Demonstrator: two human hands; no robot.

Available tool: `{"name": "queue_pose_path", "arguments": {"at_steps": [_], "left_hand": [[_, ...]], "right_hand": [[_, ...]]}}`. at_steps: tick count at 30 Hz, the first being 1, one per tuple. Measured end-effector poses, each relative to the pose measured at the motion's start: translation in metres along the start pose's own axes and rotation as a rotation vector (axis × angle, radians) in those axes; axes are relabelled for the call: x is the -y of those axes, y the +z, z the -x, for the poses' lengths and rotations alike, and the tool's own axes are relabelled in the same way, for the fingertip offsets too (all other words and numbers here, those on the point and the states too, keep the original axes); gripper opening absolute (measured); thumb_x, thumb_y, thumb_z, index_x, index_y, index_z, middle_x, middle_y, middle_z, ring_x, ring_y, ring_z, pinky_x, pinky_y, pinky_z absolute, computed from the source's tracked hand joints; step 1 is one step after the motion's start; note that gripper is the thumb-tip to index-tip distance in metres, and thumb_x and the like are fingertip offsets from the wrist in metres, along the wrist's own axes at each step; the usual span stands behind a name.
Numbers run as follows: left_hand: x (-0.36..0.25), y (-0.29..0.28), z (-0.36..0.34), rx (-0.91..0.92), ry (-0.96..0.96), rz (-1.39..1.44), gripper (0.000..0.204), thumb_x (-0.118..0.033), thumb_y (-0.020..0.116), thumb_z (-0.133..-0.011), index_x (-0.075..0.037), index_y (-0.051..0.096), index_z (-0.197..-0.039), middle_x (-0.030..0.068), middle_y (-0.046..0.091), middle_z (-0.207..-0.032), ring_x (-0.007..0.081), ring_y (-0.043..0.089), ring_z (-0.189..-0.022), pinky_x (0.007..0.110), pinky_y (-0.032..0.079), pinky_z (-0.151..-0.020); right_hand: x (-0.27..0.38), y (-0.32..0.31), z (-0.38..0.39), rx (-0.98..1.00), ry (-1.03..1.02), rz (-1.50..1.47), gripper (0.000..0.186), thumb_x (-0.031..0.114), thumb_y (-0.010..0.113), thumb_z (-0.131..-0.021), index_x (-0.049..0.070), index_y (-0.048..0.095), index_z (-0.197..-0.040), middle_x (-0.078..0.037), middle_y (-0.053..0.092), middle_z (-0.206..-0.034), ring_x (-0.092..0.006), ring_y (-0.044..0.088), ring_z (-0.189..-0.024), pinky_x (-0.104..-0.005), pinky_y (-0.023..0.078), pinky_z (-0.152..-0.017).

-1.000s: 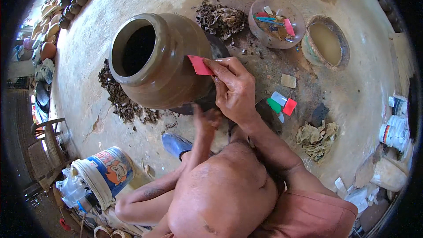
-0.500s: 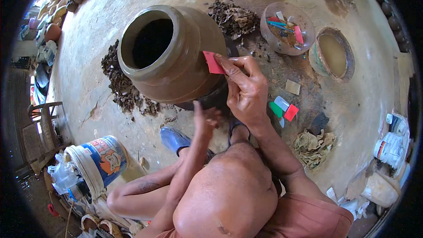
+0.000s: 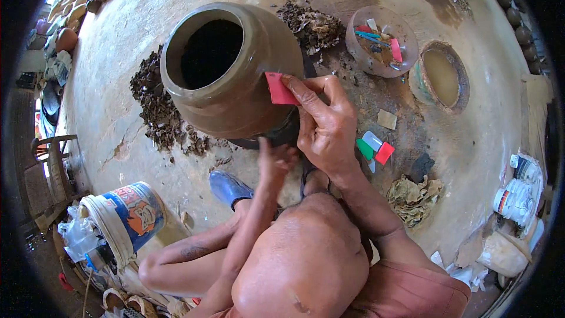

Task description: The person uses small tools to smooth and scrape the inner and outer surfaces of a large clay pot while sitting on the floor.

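A large wet brown clay pot [image 3: 235, 103] stands in front of me, its wide dark mouth facing up. It rests on a dark round base [image 3: 247, 142], partly hidden beneath it. My right hand [image 3: 329, 121] pinches a small flat red scraper [image 3: 279, 89] between thumb and fingers. The scraper lies against the pot's near right shoulder, below the rim. My left hand [image 3: 276, 162], slightly blurred, is low at the near side of the base. Its thumb stands apart from the fingers and I see nothing in it; whether it touches the base I cannot tell.
Dark clay scraps [image 3: 156, 103] heap around the pot. Right of it are a clear tub [image 3: 359, 53] of small tools, a bucket [image 3: 415, 76] of murky water, several coloured scrapers [image 3: 365, 149] and a crumpled cloth [image 3: 414, 200]. A blue-and-white bucket [image 3: 132, 215] leans at the left.
The view has shifted slightly. The pot's rim sits a little further right and nearer the red scraper, which stays against the wall. My left hand remains low by the base.
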State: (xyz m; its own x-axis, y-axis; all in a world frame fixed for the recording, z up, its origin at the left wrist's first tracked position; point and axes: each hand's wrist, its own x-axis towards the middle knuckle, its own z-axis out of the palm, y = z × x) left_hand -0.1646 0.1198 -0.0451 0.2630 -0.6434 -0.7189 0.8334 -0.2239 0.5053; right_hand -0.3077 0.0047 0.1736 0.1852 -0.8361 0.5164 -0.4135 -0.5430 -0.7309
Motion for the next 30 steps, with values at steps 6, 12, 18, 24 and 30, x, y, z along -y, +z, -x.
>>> {"name": "queue_pose_path", "arguments": {"at_steps": [6, 12, 18, 24, 30], "left_hand": [[-0.098, -0.093, -0.076, -0.346, 0.326, -0.309, 0.082, -0.069, 0.046, -0.105, 0.002, 0.053, -0.146, 0.0194, 0.064, -0.14, 0.0286, 0.068, -0.112, 0.04, 0.055, -0.098], [0.025, 0.015, 0.018, -0.208, 0.033, -0.118, 0.07, -0.062, 0.053, -0.106, -0.005, 0.052, -0.147, 0.0209, 0.064, -0.134, 0.0328, 0.07, -0.1, 0.043, 0.059, -0.078], [-0.087, -0.05, -0.054, -0.005, 0.33, -0.019, 0.062, -0.055, 0.06, -0.104, -0.006, 0.059, -0.142, 0.0198, 0.067, -0.135, 0.0297, 0.072, -0.103, 0.041, 0.058, -0.084], [0.008, 0.02, -0.003, -0.457, 0.178, -0.107, 0.073, -0.068, 0.046, -0.106, -0.003, 0.064, -0.133, 0.0209, 0.071, -0.126, 0.0286, 0.072, -0.094, 0.042, 0.06, -0.078], [-0.029, -0.012, -0.025, -0.124, 0.04, -0.076, 0.071, -0.065, 0.049, -0.105, -0.003, 0.057, -0.14, 0.021, 0.067, -0.13, 0.0294, 0.073, -0.093, 0.043, 0.06, -0.069]], "right_hand": [[0.019, 0.01, -0.014, 0.033, -0.049, 0.014, 0.057, -0.007, 0.067, -0.083, 0.018, 0.075, -0.133, -0.012, 0.064, -0.098, -0.0312, 0.069, -0.085, -0.0428, 0.058, -0.073], [0.005, -0.002, -0.013, 0.105, -0.058, 0.173, 0.063, -0.01, 0.068, -0.084, 0.025, 0.074, -0.136, -0.011, 0.065, -0.096, -0.0296, 0.069, -0.08, -0.0415, 0.058, -0.072], [0.016, -0.001, -0.024, 0.116, -0.111, 0.164, 0.071, -0.006, 0.069, -0.073, 0.027, 0.074, -0.135, -0.006, 0.061, -0.097, -0.0268, 0.066, -0.085, -0.0408, 0.06, -0.072], [0.013, -0.012, -0.026, 0.145, -0.095, 0.2, 0.065, -0.013, 0.067, -0.079, 0.022, 0.076, -0.133, -0.011, 0.064, -0.095, -0.0305, 0.068, -0.078, -0.042, 0.057, -0.071], [0.013, -0.012, -0.029, 0.106, -0.09, 0.192, 0.065, -0.013, 0.066, -0.079, 0.021, 0.076, -0.133, -0.01, 0.063, -0.094, -0.0296, 0.068, -0.078, -0.0421, 0.057, -0.071]]}}
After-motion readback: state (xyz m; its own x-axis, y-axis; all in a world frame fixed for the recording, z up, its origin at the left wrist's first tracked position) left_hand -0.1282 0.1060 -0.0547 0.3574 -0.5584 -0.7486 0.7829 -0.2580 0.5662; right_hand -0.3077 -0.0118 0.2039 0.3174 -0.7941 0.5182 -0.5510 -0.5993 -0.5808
